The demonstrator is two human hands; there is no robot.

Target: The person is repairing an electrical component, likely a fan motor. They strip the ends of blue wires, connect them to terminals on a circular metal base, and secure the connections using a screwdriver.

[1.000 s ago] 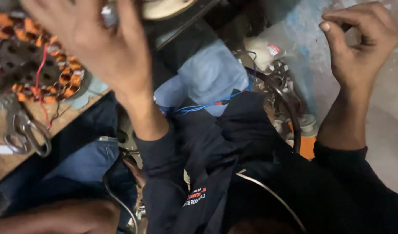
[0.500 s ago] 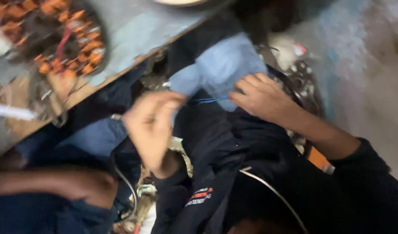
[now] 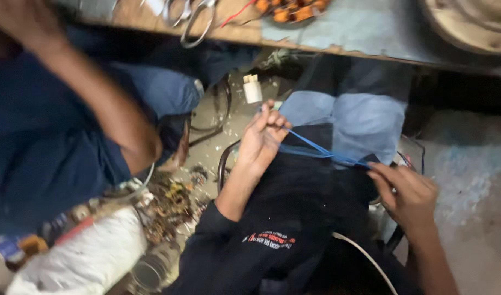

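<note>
Hands drawn apart | left hand [image 3: 261, 139], right hand [image 3: 408, 194] pinch blue strip [image 3: 316, 148] taut

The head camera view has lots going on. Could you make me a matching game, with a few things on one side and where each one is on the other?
Things:
1. blue strand
2. scissors
3. white plug
4. white sack

Places:
A. on the floor below the bench edge
B. stretched between the left hand and the right hand
C. bottom left corner, among clutter
D. on the wooden bench at the top

Pairs: 1-B, 2-D, 3-A, 4-C
</note>
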